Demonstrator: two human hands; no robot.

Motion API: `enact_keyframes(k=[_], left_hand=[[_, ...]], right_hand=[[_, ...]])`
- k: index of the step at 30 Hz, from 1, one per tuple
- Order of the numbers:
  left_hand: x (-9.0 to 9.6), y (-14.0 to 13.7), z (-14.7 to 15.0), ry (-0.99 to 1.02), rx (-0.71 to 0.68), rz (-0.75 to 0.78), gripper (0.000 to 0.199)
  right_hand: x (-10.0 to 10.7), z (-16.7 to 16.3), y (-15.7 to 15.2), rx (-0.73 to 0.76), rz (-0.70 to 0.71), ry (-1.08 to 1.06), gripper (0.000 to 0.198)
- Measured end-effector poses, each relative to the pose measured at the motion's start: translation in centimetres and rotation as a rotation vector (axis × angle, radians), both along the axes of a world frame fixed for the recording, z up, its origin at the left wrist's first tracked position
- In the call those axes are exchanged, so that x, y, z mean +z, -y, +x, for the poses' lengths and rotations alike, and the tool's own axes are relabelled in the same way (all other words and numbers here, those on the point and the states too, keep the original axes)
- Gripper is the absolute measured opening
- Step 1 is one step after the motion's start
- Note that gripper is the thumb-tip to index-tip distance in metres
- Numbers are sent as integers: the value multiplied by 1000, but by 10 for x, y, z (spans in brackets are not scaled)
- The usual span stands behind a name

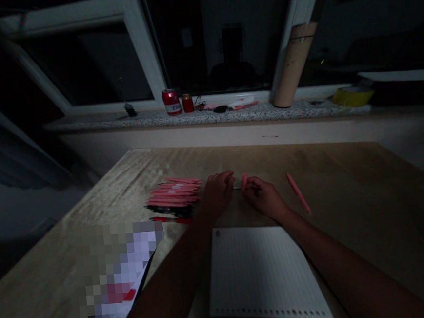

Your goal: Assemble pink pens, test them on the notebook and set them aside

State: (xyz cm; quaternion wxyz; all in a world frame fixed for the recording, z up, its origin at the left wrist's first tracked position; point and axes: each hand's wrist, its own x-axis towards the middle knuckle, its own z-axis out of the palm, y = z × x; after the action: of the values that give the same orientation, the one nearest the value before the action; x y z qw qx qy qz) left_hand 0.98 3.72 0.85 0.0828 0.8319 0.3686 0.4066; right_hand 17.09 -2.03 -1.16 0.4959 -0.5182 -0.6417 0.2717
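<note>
Closest to my camera, between the two forearms and nearer me than both hands, lies a white lined sheet of paper (259,273) with a row of punched holes along its near edge. I have both forearms running forward from the near side and converging, wrists low over the pale wooden table (346,187). The left hand (219,192) sits back-up, fingers bent toward its partner; I can't tell how firmly they close on anything. The right hand (261,194) is curled, thumb and fingers pinching a short pink pen part (244,180) that stands roughly upright at its fingertips. A thin, pale rod (237,188) shows in the small gap between the hands; which one holds it I can't make out. Left of the left hand I see a heap of slim pink pens (174,194), with black pens (174,211) on its near side. One loose pink pen (298,193) lies slanted, right of the right hand.
</note>
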Motion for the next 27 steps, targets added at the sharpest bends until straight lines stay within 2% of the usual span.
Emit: enact_keyframes(k=[3,9,17,27], left_hand=[[-3,-3,-1,14,24,-4,26],[-4,-2,-2,-4,23,-13,28],[-6,-4,0,-6,4,1,27],[-5,-1,0,-30,-48,11,27]], right_hand=[[0,0,0,4,-26,82,17],[3,3,-3,-31,-8,-130,21],[5,3,-2,-5,-13,-205,25],[4,1,0,-26,40,-102,22]])
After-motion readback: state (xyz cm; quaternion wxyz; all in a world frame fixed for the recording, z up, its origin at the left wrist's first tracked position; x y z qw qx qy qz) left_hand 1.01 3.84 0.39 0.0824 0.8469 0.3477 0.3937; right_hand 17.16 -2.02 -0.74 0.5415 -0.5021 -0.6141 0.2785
